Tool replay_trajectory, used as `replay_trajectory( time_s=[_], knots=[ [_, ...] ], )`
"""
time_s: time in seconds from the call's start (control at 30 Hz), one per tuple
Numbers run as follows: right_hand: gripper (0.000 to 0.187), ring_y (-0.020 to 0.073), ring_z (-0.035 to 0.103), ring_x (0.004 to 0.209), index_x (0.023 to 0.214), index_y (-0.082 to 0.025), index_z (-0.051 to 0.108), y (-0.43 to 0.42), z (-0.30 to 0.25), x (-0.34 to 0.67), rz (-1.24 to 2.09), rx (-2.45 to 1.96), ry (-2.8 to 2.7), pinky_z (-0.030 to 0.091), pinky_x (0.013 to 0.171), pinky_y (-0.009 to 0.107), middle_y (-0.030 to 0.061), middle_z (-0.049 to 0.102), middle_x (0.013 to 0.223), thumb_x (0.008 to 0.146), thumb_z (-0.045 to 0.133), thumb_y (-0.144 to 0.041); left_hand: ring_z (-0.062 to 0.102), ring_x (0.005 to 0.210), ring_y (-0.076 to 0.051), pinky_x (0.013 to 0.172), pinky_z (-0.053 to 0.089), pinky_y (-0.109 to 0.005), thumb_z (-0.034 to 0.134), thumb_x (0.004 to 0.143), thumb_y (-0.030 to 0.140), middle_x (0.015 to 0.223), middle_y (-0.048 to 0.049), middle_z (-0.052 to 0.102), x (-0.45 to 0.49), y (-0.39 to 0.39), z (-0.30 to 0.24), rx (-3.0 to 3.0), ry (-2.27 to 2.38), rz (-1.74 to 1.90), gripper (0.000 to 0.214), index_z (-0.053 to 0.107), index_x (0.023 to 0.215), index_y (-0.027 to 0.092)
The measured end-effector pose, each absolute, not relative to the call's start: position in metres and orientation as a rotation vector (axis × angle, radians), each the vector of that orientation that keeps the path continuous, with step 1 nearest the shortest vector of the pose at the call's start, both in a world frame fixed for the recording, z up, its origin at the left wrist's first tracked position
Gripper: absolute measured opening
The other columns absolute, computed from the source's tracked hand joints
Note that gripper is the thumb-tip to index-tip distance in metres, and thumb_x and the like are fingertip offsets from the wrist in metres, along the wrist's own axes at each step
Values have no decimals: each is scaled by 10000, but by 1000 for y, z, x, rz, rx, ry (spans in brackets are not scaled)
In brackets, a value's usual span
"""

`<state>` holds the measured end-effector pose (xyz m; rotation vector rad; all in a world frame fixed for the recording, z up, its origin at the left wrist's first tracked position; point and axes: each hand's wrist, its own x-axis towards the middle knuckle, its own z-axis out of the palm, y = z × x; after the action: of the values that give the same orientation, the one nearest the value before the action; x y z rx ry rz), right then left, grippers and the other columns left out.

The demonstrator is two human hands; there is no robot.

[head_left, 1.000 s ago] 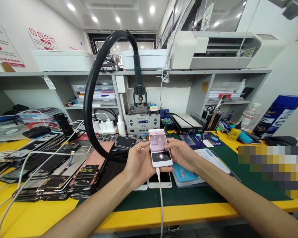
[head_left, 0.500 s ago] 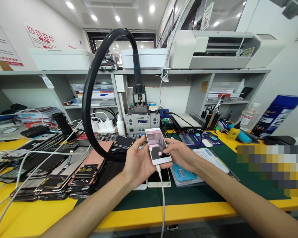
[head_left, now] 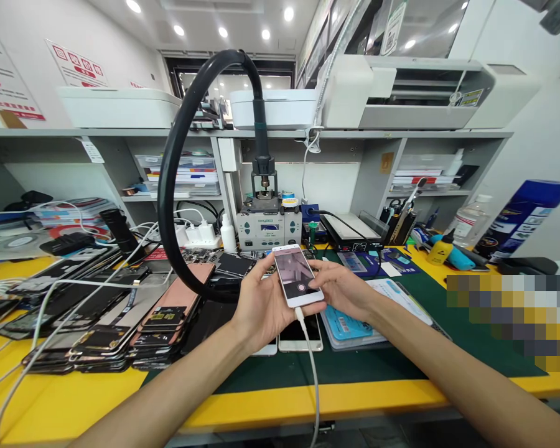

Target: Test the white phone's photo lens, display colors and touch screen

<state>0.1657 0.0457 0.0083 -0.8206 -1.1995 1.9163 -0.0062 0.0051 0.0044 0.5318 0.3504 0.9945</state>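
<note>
A white smartphone [head_left: 295,267] lies tilted in my left hand [head_left: 260,303], whose thumb runs along its left edge while the fingers pass beneath it. A camera view with a round shutter button shows on its lit screen. My right hand [head_left: 345,287] grips the lower right edge, with a fingertip at the screen near that button. From the phone's bottom end a white charging cable [head_left: 313,367] hangs down over the table edge. Below my hands, another white-framed phone [head_left: 303,341] rests on the green mat, partly covered.
Stacks of phone screens and parts [head_left: 158,323] fill the left side. A thick black hose [head_left: 168,186] arches up behind them from a hot air station [head_left: 268,229]. Blue-and-white packs [head_left: 348,326] lie right of my hands. Bottles [head_left: 469,221] and a blue can [head_left: 522,218] stand at the far right.
The picture on the phone screen differs, and the phone leans back slightly more. The hanging cable has swung right. Both hands keep their hold.
</note>
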Motion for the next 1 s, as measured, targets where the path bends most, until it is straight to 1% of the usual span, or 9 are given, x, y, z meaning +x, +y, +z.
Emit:
replay_trajectory(
  time_s=[0.13,0.23,0.33,0.43,0.57,0.63,0.8,0.9,1.0],
  knots=[
    [395,159,595,769,1017,-170,692,47,6,166,1923,-790,-1207,451,697,269,36,701,912,646,636,-48,650,1031,-316,891,536,-509,464,916,526,1135,-197,643,-9,8,3,483,351,981,617,497,1343,82],
    [365,160,591,765,1002,-159,697,48,6,166,1939,-765,-1225,456,714,279,41,698,902,653,644,-64,652,1038,-325,889,541,-501,467,914,536,1151,-223,637,-11,9,1,472,336,976,665,464,1366,48],
    [294,148,573,726,927,-158,695,47,8,166,1957,-766,-1204,442,664,260,24,670,812,651,645,-68,661,1033,-324,876,553,-479,453,921,534,1150,-233,640,-11,9,1,471,337,971,680,447,1376,29],
    [181,137,539,658,812,-160,661,46,10,167,1986,-777,-1157,394,565,237,4,611,691,656,637,-71,673,1018,-323,847,567,-467,432,931,529,1137,-224,653,-11,8,4,481,340,947,662,448,1381,43],
    [111,127,505,590,761,-158,609,46,11,167,2049,-775,-1074,334,494,227,6,593,664,680,612,-81,685,1004,-324,824,576,-451,411,944,505,1118,-211,668,-11,8,5,519,352,905,618,465,1373,63],
    [88,122,492,558,752,-153,596,46,11,168,2057,-776,-1063,337,495,231,12,600,663,690,597,-90,690,994,-331,802,582,-446,408,945,497,1110,-212,671,-11,9,4,541,362,880,608,468,1370,67],
    [119,152,539,577,812,-135,616,49,8,169,2078,-785,-1072,400,573,268,44,644,701,703,568,-129,695,966,-379,722,594,-456,429,917,554,1132,-233,658,-12,10,2,613,424,806,652,469,1366,82],
    [163,158,542,587,860,-131,630,51,6,170,2090,-783,-1075,405,602,278,40,641,687,713,558,-140,695,945,-404,735,588,-465,434,900,592,1151,-237,646,-12,9,4,661,448,770,676,491,1338,79],
    [187,163,545,605,882,-132,634,52,5,170,2099,-772,-1054,402,621,281,32,630,670,714,552,-135,705,901,-404,750,580,-467,436,895,599,1123,-226,651,-13,9,5,677,448,743,682,490,1331,78]
  ],
)
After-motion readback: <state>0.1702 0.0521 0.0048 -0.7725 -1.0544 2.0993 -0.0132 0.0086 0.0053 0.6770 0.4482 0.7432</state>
